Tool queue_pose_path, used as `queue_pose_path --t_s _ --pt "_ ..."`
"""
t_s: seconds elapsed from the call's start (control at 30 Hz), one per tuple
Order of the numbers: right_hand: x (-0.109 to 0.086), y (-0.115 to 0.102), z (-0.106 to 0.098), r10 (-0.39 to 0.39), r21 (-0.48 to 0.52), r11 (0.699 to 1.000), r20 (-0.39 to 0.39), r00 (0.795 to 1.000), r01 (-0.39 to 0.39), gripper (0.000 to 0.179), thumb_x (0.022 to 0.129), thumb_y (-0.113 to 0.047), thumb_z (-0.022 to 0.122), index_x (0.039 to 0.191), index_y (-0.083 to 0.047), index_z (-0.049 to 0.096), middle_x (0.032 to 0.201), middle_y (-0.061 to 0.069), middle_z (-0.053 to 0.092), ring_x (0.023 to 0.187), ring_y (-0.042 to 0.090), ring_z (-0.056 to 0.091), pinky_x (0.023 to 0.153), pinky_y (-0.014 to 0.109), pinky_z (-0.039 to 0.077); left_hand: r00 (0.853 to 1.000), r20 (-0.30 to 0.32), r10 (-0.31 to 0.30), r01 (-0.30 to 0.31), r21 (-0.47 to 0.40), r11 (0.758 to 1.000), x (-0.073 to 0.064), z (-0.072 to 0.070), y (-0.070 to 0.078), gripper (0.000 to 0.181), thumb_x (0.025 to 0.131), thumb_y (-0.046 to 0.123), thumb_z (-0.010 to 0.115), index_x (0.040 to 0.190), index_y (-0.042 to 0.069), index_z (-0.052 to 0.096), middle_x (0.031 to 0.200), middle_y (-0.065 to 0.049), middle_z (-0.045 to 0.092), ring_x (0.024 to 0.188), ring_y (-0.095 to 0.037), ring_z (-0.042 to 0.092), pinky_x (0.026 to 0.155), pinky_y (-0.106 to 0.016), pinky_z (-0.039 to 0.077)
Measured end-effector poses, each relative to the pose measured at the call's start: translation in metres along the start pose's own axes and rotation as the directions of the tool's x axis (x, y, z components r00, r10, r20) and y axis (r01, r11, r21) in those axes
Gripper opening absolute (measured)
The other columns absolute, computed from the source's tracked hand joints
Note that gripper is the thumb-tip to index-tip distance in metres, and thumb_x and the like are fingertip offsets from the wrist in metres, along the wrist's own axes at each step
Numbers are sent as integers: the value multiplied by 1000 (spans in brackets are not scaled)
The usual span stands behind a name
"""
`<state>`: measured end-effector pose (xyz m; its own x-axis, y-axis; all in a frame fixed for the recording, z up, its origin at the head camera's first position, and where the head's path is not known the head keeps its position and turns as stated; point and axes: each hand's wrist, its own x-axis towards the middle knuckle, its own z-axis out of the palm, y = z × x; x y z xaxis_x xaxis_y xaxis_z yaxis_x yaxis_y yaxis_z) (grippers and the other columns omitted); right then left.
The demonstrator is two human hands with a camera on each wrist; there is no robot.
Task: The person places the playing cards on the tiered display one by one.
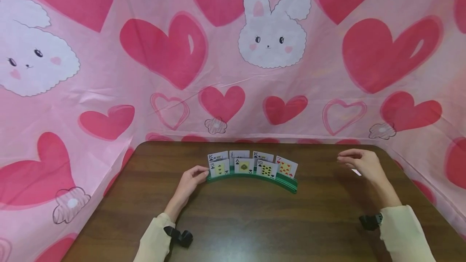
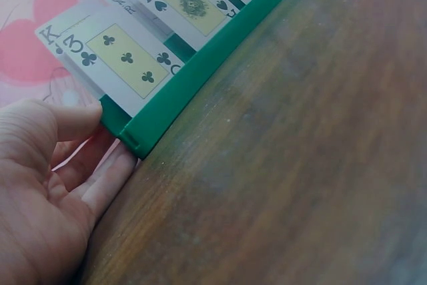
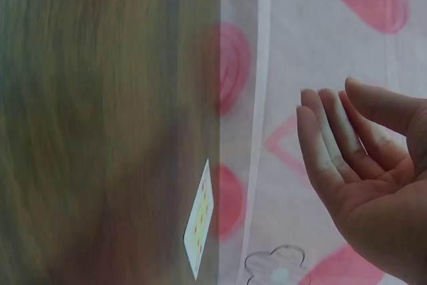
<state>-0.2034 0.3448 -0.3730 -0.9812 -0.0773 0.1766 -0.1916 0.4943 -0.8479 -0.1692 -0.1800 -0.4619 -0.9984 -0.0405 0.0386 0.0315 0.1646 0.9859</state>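
Observation:
A curved green playing card holder (image 1: 251, 174) stands on the table with several cards upright in two rows. Its front row shows a three of clubs (image 2: 127, 57), an ace of spades (image 2: 190, 5) and a ten of spades (image 1: 267, 169). Behind them are kings and a red seven (image 1: 286, 167). My left hand (image 1: 190, 179) holds the holder's left end between thumb and fingers. Off to the right, my right hand (image 1: 364, 165) hovers with loosely bent fingers and nothing in them. A single playing card (image 3: 199, 221) with red pips lies on the table below it.
The brown wooden table (image 1: 255, 221) has rounded far corners. A pink cloth (image 1: 284, 84) with hearts and rabbits hangs behind it and along both sides. Each wrist wears a black camera strap.

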Motion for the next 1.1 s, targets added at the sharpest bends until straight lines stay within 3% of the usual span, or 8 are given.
queue_pose_path --t_s 0.2,0.4,0.5,0.7,0.77,0.9,1.0,1.1 --pt "13 29 -18 4 60 998 -65 998 0 38 79 -16 67 102 13 57 76 -3 67 68 12 65 61 25 51 1000 -6 3 -3 3 1000 0 0 -1 20 84 25 60 98 12 64 102 -5 61 90 -19 57 82 -34 47" --pt "37 87 -39 39 113 993 -116 992 -26 37 76 -21 70 99 7 61 75 -6 67 66 12 65 59 25 51 1000 -11 18 -18 0 1000 0 0 -1 21 83 26 61 98 11 64 102 -6 61 90 -18 57 81 -33 47" --pt "42 103 -46 68 126 991 -147 987 -49 31 76 -20 70 96 3 63 71 -9 66 64 11 65 56 22 51 1000 -10 19 -19 -2 1000 0 0 -1 23 83 27 61 98 11 64 102 -5 61 89 -18 57 80 -32 47" --pt "35 94 -52 82 -107 989 -202 976 -105 42 76 -24 68 98 11 59 67 0 65 59 14 64 48 31 50 1000 1 20 -20 -2 1000 1 0 0 24 83 28 61 98 10 64 102 -6 61 89 -18 57 81 -32 47" --pt "38 103 -53 58 -191 976 -220 974 -102 44 76 -29 68 98 9 59 64 -5 64 57 11 62 45 30 49 1000 3 18 -18 -3 1000 1 0 0 24 83 28 61 98 10 64 102 -6 61 90 -18 57 81 -33 47" --pt "34 97 -51 115 -168 974 -206 972 -151 45 77 -25 66 101 12 57 66 -3 64 56 7 61 49 29 50 1000 5 11 -11 -2 1000 2 -1 0 23 82 29 61 98 11 64 101 -5 61 90 -19 57 82 -34 46" --pt "25 80 -48 197 -153 962 -187 962 -227 47 76 -17 66 105 17 52 71 5 64 57 8 61 54 29 51 1000 9 7 -7 1 1000 2 -1 -1 23 83 29 61 98 12 64 101 -5 61 90 -19 57 82 -34 46" --pt "22 83 -46 214 -218 942 -201 956 -256 46 76 -17 66 105 17 53 71 4 64 54 6 59 51 24 49 1000 10 1 -1 3 1000 2 -1 -2 24 83 30 61 98 12 64 102 -5 61 90 -19 57 82 -34 46"
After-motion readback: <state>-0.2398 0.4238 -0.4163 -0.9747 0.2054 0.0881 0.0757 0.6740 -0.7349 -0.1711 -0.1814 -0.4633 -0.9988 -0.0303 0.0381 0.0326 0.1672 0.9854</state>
